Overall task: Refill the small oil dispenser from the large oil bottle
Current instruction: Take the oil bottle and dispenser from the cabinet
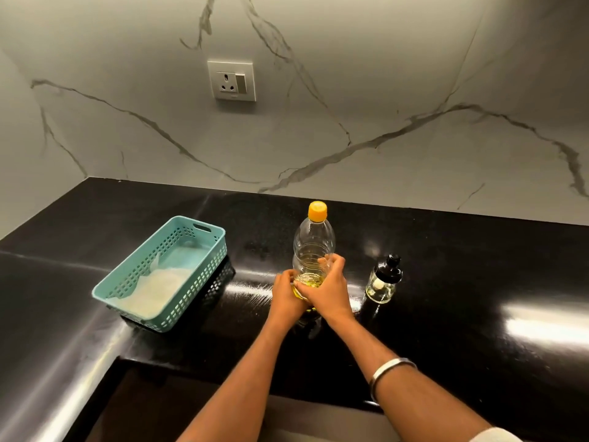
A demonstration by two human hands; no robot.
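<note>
The large oil bottle (313, 240) is clear plastic with an orange cap and stands upright on the black counter (478, 282), with a little yellow oil at its bottom. My left hand (286, 295) grips its lower left side. My right hand (328, 287) wraps around its lower front and right side. The small oil dispenser (383, 282) is a short glass jar with a black pouring lid. It stands untouched just right of the bottle, with its lid on.
A teal perforated plastic basket (178, 301) holding a white cloth or bag sits on the counter to the left. A marble wall with a power socket (231, 80) rises behind. The counter's front edge runs close to my forearms.
</note>
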